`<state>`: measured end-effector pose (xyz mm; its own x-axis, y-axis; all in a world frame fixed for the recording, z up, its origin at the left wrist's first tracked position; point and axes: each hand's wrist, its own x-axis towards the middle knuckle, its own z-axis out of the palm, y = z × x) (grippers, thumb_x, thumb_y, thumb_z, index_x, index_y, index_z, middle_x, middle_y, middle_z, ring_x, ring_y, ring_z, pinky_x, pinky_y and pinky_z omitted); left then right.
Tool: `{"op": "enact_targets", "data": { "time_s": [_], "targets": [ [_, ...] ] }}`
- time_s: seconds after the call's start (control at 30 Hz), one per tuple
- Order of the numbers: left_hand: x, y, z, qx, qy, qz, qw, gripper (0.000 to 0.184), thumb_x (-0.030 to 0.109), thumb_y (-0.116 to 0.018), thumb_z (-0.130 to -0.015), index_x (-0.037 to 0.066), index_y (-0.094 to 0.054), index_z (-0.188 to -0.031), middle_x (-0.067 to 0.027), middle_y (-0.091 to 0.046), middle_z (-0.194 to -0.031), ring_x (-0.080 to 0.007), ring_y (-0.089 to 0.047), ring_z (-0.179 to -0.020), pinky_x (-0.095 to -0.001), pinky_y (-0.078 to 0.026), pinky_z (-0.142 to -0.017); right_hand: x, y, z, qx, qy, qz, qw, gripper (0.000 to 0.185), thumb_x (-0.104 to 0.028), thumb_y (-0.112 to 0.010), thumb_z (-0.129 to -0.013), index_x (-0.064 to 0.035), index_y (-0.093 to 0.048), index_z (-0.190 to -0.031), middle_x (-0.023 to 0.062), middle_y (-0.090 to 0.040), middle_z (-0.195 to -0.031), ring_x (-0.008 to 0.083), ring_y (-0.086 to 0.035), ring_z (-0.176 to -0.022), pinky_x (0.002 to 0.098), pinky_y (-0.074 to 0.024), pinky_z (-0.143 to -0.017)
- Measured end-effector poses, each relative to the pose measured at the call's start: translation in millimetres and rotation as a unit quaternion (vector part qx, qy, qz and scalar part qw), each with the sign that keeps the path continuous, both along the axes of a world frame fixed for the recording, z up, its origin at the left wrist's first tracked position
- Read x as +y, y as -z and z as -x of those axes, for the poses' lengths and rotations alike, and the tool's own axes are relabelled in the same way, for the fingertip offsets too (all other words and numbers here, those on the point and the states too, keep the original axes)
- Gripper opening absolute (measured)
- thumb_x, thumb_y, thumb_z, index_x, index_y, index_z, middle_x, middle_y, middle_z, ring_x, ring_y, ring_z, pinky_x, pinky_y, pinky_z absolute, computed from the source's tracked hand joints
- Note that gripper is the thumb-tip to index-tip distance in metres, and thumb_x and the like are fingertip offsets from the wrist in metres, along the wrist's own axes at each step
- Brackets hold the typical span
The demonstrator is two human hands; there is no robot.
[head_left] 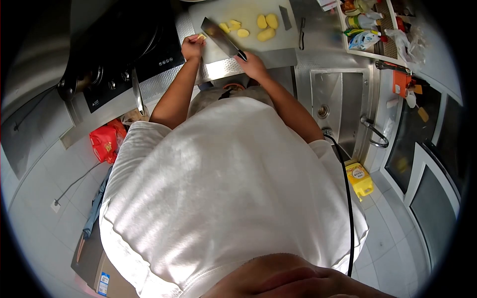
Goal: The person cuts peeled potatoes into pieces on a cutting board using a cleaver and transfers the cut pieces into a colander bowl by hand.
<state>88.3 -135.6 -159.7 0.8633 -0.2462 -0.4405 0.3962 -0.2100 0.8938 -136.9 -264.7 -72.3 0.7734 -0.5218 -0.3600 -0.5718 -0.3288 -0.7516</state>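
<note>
A pale cutting board [278, 44] lies on the metal counter at the top centre. My right hand [252, 65] is closed round the black handle of a cleaver [221, 38], whose blade points up and left over the board. At the board's left edge my left hand [193, 47] pinches a small piece of potato [201, 36]. Several cut potato pieces [234, 25] lie just right of the blade. Peeled potatoes [266, 34] rest farther right, near a dark flat strip [285, 18].
A black stove [144, 44] is on the left, with a metal-handled pan at its front. To the right are a steel sink [343, 99] with a tap and a rack [367, 25] of bottles and bags. A yellow jug [359, 180] stands low on the right.
</note>
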Motion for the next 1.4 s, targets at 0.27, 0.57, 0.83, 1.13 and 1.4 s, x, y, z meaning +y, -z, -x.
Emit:
{"op": "enact_targets", "data": {
  "time_s": [0.27,0.57,0.83,1.13,1.4],
  "targets": [
    [-28,-17,12,0.052,0.084,0.107,0.989,0.021,0.004,-0.068,-0.096,-0.003,-0.067,-0.115,-0.0108,-0.071,-0.108,-0.0184,-0.071,-0.086,-0.0301,-0.062,-0.079,-11,-30,41,-0.008,0.007,0.226,0.974,0.026,-0.037,-0.073,-0.093,-0.0141,-0.067,-0.104,0.0125,-0.073,-0.089,0.0367,-0.07,-0.079,0.0473,-0.0548,-0.066],
    [-51,-126,13,-0.39,0.186,-0.045,0.9,0.025,0.028,-0.078,-0.091,0.01,-0.075,-0.107,-0.0071,-0.071,-0.103,-0.0232,-0.065,-0.099,-0.0352,-0.052,-0.09,-31,-55,63,0.021,-0.028,0.358,0.933,0.038,-0.029,-0.081,-0.08,-0.0228,-0.068,-0.114,0.0037,-0.069,-0.091,0.029,-0.071,-0.081,0.0414,-0.0574,-0.066],
    [-69,-111,40,-0.391,0.495,-0.172,0.757,0.031,0.04,-0.082,-0.081,0.022,-0.078,-0.106,-0.0064,-0.07,-0.105,-0.0303,-0.061,-0.108,-0.0408,-0.048,-0.097,-30,-65,77,0.037,-0.05,0.364,0.929,0.039,-0.027,-0.082,-0.078,-0.0245,-0.069,-0.115,0.0028,-0.068,-0.091,0.0272,-0.071,-0.079,0.0393,-0.0573,-0.065],
    [-70,-98,48,-0.394,0.525,-0.068,0.751,0.034,0.033,-0.08,-0.084,0.011,-0.073,-0.109,-0.0111,-0.07,-0.108,-0.0326,-0.063,-0.108,-0.0408,-0.051,-0.096,-20,-67,97,0.055,-0.025,0.375,0.925,0.039,-0.022,-0.08,-0.077,-0.0246,-0.07,-0.115,0.0039,-0.067,-0.087,0.0284,-0.071,-0.075,0.0398,-0.056,-0.062],
    [-70,-100,40,-0.381,0.5,-0.18,0.756,0.033,0.028,-0.077,-0.086,0.005,-0.071,-0.11,-0.02,-0.068,-0.111,-0.0386,-0.065,-0.108,-0.0448,-0.052,-0.098,-20,-68,82,0.02,-0.032,0.383,0.923,0.041,-0.023,-0.081,-0.076,-0.024,-0.071,-0.115,0.0041,-0.068,-0.087,0.0278,-0.071,-0.076,0.0387,-0.0565,-0.062]
  ]
}}
